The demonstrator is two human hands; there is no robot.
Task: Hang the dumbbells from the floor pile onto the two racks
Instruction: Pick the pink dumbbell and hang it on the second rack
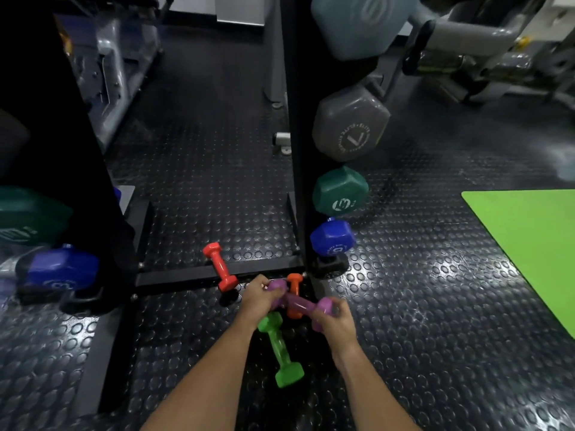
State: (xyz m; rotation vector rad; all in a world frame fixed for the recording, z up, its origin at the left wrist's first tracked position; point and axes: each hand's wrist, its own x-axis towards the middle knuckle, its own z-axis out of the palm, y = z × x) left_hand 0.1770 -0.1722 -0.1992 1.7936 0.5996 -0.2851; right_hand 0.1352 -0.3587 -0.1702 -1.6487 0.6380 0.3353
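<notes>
Basically both hands on the purple dumbbell (300,303), low over the floor pile: left hand (259,296) fingers curled round its far-left head, right hand (334,321) gripping the near-right head. Green dumbbell (280,349) and orange dumbbell (294,295) lying underneath, red dumbbell (220,267) propped on the rack (298,135) base.

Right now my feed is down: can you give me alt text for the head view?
Both hands, left hand and right hand, grip the ends of a purple dumbbell above the floor pile, where green, orange and red dumbbells lie. A black rack just beyond already holds grey, green and blue dumbbells.
</notes>
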